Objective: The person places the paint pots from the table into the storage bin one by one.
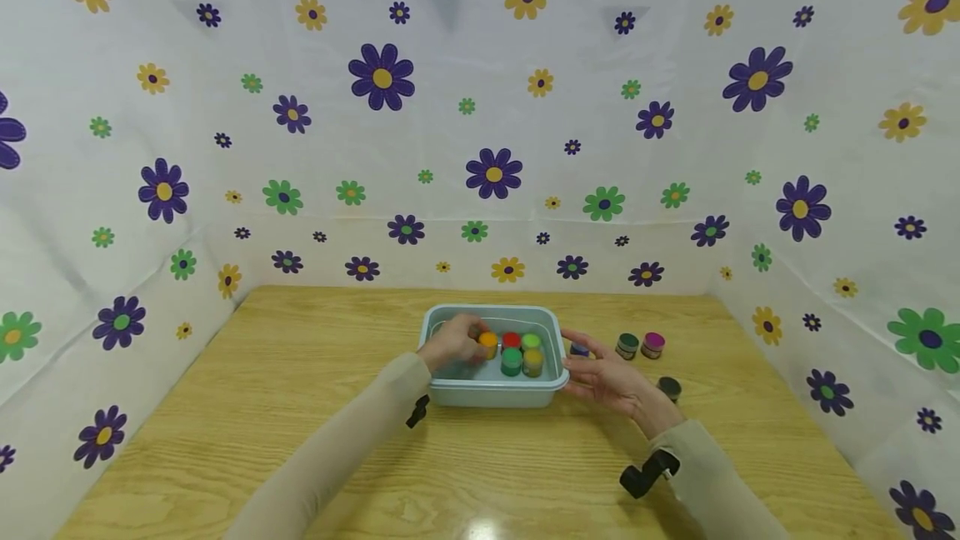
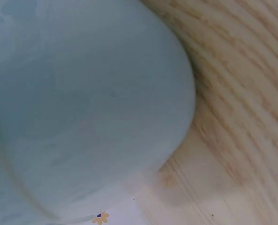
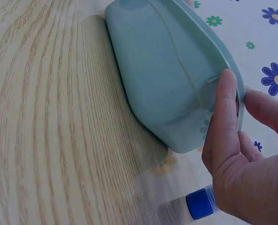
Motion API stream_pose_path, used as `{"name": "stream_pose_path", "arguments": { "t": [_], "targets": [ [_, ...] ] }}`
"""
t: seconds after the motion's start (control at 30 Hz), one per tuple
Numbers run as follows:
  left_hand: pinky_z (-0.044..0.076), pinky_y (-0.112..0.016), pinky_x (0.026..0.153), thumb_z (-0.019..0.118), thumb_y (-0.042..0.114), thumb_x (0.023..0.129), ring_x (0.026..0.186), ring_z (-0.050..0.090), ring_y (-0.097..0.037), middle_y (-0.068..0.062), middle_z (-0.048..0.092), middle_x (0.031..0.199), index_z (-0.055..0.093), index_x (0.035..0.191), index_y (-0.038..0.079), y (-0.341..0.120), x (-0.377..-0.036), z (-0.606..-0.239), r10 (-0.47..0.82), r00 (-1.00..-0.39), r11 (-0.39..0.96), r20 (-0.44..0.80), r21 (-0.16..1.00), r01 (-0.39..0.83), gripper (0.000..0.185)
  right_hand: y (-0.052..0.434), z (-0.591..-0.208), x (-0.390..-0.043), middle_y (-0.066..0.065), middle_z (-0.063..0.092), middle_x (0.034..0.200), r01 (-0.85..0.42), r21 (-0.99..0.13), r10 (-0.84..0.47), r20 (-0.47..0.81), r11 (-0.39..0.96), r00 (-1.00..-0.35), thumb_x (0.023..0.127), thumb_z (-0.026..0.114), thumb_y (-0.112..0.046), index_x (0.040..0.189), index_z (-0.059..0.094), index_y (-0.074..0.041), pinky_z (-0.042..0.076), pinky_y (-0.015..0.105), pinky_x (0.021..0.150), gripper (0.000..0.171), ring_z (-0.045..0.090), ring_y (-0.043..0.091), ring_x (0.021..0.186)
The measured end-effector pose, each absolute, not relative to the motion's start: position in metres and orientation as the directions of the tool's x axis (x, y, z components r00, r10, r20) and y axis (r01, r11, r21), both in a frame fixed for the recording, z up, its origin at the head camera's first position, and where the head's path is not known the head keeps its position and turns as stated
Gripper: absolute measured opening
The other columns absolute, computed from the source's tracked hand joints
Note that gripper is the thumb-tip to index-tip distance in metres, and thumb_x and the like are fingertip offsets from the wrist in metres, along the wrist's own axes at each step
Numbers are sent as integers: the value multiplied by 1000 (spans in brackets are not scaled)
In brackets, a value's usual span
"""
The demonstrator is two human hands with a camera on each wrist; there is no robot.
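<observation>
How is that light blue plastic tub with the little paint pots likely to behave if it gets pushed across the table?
The tub looks like stiff moulded plastic, so it probably keeps its shape. Its smooth base on the wooden table should slide rather than tip, being wide and low. The paint pots stand loose inside and may shift or topple; the right hand touches the rim, which might steady it.

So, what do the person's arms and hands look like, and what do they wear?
Both arms wear long, close-fitting beige sleeves down to the wrist. The left hand and right hand are bare, without gloves or rings that show. A black clip-like mount sits at the right wrist, a smaller one at the left.
</observation>
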State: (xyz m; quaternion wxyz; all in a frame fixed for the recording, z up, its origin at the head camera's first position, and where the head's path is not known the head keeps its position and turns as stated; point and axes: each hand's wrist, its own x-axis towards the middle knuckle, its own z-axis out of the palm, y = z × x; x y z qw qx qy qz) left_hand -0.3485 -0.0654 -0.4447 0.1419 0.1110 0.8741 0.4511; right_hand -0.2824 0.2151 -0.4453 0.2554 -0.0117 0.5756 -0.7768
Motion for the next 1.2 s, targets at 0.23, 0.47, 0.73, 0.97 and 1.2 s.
{"name": "stream_pose_path", "arguments": {
  "t": [0.23,0.47,0.73,0.97,1.2],
  "targets": [
    [60,-30,76,69,0,86,82,66,-19,-16,66,107,61,123,-2,-65,-349,-443,327,-931,576,-165,815,58,38,216,-445,-283,11,59,126,384,-900,-412,-276,-208,-869,98,58,-5,157,19,-18,60,32,87,72,67,17,104],
    [60,-31,77,68,-2,87,85,65,-19,-17,66,110,60,125,-4,-66,-349,-441,335,-928,570,-161,819,63,39,215,-444,-283,11,60,125,387,-899,-406,-281,-206,-869,98,58,-5,157,20,-19,59,33,88,72,67,18,104],
    [63,-33,69,65,-5,88,89,66,-26,-21,62,119,60,122,-6,-67,-345,-437,330,-935,516,-126,854,67,34,216,-445,-283,11,60,126,382,-903,-413,-275,-200,-868,99,56,-5,157,18,-18,59,33,89,71,67,18,104],
    [59,-29,57,69,10,91,80,70,-28,-14,70,103,68,113,-1,-69,-341,-432,352,-935,575,36,780,246,25,215,-446,-283,13,58,129,371,-910,-409,-273,-185,-871,99,56,-5,157,20,-18,59,34,90,70,67,19,106],
    [49,-25,52,67,23,94,68,66,-34,-17,72,88,72,99,9,-77,-337,-425,365,-920,533,142,778,332,16,217,-445,-282,15,55,132,344,-925,-394,-261,-158,-881,98,57,-6,157,21,-15,58,35,92,69,66,21,108]
  ]
}}
